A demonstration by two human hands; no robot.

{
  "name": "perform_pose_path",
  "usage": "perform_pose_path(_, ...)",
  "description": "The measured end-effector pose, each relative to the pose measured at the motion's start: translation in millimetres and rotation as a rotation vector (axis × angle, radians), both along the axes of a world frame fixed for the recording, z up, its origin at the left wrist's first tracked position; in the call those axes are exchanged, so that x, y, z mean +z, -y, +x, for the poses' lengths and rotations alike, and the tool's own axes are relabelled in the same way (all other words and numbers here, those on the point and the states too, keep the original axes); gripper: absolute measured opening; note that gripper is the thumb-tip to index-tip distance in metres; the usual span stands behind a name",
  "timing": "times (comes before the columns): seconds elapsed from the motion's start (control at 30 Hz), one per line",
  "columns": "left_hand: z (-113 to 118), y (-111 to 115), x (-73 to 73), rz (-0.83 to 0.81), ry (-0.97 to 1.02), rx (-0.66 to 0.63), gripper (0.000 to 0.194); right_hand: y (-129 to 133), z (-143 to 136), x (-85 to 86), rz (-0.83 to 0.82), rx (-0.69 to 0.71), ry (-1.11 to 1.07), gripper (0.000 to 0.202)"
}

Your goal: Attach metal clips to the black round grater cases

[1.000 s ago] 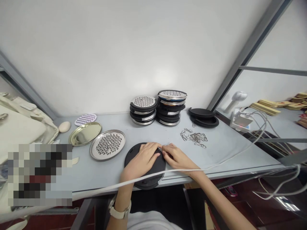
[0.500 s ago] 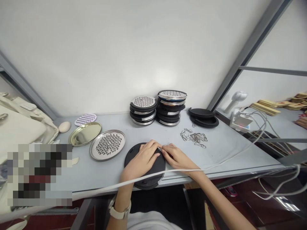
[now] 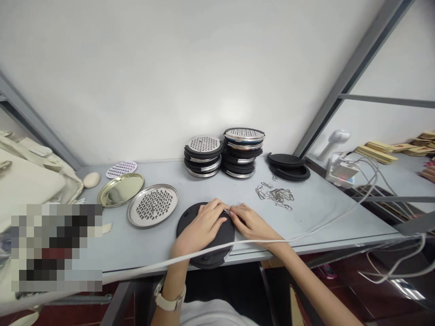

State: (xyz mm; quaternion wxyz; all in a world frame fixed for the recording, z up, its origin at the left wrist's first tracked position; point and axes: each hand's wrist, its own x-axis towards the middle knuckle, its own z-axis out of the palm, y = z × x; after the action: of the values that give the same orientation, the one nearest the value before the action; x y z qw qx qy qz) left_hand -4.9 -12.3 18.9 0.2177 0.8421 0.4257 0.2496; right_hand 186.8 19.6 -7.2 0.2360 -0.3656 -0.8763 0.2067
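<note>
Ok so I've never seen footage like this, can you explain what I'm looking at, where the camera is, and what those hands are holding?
There is no machine here: a person wears a camera on the head, looking down at their own bare hands over a grey table. The left hand rests flat on a black round disc. The right hand meets it at the disc's far edge, pinching something small and metallic; what it is cannot be told. Nearby lie a perforated steel plate, a gold plate, a pile of small metal clips, and stacks of finished graters by the wall. A white cable runs along the front edge.
</note>
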Motion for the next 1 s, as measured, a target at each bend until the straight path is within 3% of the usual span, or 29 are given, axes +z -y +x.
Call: perform_pose_path(1.0, 0.2, -0.9, -2.3, -0.016, -0.020, -0.002, 0.022, 0.6, -0.5, 2.5, -0.005, 0.001, 0.014, 0.027)
